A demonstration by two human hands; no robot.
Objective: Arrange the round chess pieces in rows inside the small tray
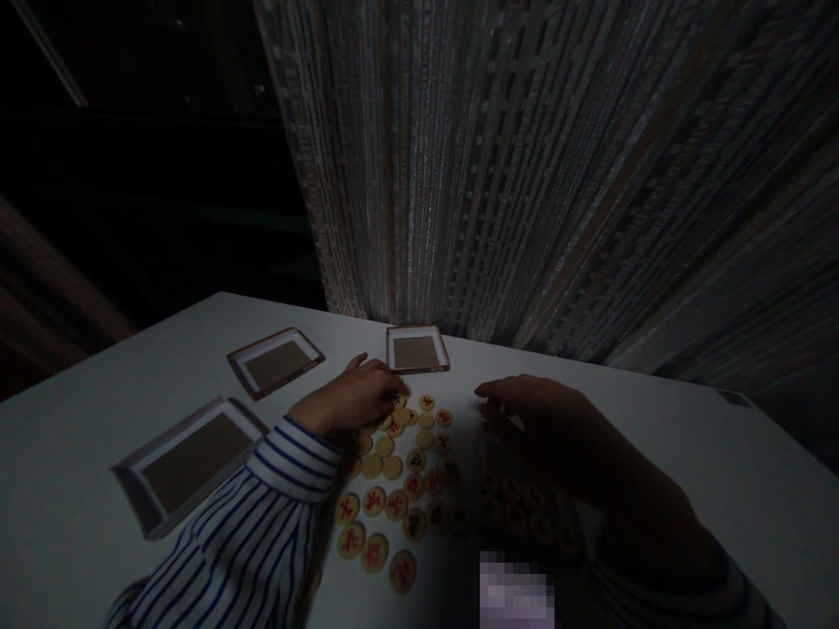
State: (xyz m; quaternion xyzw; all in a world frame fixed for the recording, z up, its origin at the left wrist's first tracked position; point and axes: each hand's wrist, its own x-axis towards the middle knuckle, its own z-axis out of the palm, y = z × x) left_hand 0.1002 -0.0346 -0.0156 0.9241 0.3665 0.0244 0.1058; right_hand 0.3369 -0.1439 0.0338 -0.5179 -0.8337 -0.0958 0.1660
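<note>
Round wooden pieces (396, 504) with red or dark characters, some showing plain faces, are spread over the white table. At the far edge of the spread, my left hand (357, 395) has its fingertips bent down on a piece (398, 400); the thumb side is partly hidden. To the right, my right hand (524, 406) hovers over the table with its fingers apart and nothing seen between them. Below it, in deep shadow, more pieces (515, 515) lie in close rows, apparently in a box whose edges are hard to make out.
Three shallow open boxes with brown bottoms stand at the back centre (391, 351), back left (315, 357) and nearer left (157, 527). A striped curtain (419, 157) hangs behind the white table (655, 454). A small flat object (735, 398) lies far right.
</note>
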